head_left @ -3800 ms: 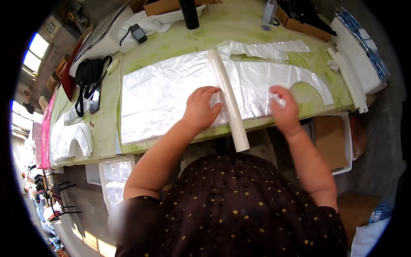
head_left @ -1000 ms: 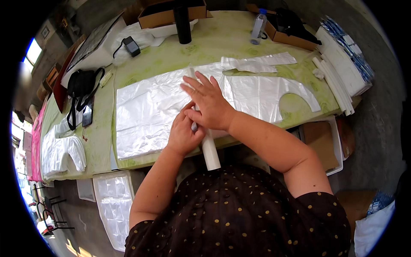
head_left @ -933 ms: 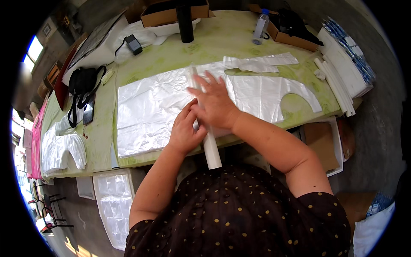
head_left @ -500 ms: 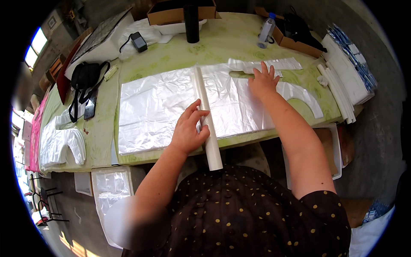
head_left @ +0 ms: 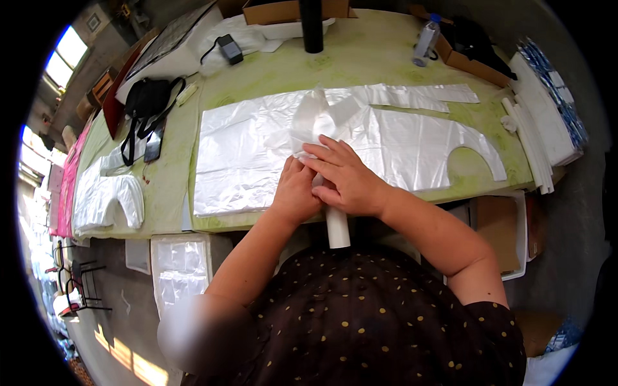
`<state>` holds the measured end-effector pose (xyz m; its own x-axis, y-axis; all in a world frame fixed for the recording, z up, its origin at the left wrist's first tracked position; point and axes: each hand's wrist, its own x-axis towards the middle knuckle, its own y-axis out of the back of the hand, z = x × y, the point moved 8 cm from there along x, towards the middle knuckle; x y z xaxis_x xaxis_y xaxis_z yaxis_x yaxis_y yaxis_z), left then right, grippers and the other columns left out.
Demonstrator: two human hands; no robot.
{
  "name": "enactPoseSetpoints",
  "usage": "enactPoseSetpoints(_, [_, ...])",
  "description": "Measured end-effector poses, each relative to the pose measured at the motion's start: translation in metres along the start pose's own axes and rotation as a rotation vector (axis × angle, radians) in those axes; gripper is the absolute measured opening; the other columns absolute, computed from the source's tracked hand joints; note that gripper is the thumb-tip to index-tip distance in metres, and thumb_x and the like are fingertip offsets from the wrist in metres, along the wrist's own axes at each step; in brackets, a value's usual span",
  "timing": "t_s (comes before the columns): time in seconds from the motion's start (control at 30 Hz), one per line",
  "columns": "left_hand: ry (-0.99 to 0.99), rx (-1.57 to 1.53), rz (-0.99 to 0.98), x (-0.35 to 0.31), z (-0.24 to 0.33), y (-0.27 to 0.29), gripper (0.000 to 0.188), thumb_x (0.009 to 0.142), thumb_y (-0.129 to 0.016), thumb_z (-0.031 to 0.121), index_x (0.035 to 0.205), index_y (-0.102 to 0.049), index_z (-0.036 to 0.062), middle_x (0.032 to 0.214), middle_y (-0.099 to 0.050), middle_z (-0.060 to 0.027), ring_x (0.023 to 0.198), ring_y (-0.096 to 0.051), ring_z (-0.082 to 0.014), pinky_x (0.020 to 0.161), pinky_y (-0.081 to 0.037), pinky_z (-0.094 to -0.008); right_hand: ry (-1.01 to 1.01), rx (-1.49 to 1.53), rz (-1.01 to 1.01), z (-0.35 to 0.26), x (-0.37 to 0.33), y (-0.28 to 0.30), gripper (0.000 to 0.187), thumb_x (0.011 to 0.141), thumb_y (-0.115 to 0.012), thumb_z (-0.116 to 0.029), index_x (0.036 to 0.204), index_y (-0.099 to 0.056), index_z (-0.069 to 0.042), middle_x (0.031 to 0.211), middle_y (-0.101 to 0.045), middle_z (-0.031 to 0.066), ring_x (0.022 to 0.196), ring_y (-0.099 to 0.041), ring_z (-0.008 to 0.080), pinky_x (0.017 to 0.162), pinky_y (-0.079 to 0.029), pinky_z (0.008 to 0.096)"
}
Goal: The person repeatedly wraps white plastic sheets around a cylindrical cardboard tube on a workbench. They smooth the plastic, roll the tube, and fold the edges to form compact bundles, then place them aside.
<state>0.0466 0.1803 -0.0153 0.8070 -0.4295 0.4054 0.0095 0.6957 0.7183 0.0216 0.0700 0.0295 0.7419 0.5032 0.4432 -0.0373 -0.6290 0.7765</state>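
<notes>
A white tube point(head_left: 337, 229) points toward me over the table's front edge, its middle hidden beneath my hands. My left hand point(head_left: 296, 192) is closed round the tube from the left. From the right, my right hand point(head_left: 347, 175) closes over the tube and film, its fingers overlapping the left fingertips. Beyond the fingers, crumpled translucent plastic film point(head_left: 317, 116) bunches up around the tube's far part. Under both hands lies a flat stack of white plastic sheets point(head_left: 238, 154), with a curved cut-out and long strips at its right end.
A second folded plastic pile point(head_left: 109, 196), a black bag point(head_left: 148, 103) and a phone point(head_left: 153, 145) lie at left. At the back stand a black cylinder point(head_left: 311, 29) and a water bottle point(head_left: 426, 42). White rolls point(head_left: 529, 145) lie along the right edge.
My right hand has come in from the right end of the sheets to join the left at the tube. Film now bunches around the tube. The view has shifted slightly.
</notes>
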Motion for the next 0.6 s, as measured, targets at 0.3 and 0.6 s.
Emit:
enactPoseSetpoints(0.3, [-0.153, -0.261, 0.249, -0.025, 0.019, 0.054, 0.044, 0.083, -0.077, 0.012, 0.124, -0.061, 0.0058, 0.135, -0.055, -0.0194, 0.122, -0.057, -0.0363, 0.101, -0.049, -0.0436, -0.033, 0.115, 0.125, -0.01, -0.029, -0.015, 0.045, 0.084, -0.071, -0.013, 0.127, -0.063, -0.003, 0.142, -0.056, 0.0169, 0.138, -0.044, 0.0426, 0.116, -0.037, 0.0487])
enactPoseSetpoints(0.6, [-0.029, 0.028, -0.239, -0.005, 0.005, -0.003, 0.066, 0.09, -0.069, 0.045, 0.146, -0.051, 0.014, 0.15, -0.05, -0.02, 0.145, -0.039, -0.0387, 0.12, -0.027, -0.0549, -0.239, -0.001, 0.384, 0.05, -0.055, 0.017, 0.029, 0.085, -0.062, -0.006, 0.113, -0.065, -0.004, 0.13, -0.059, 0.016, 0.124, -0.051, 0.0419, 0.107, -0.042, 0.0536])
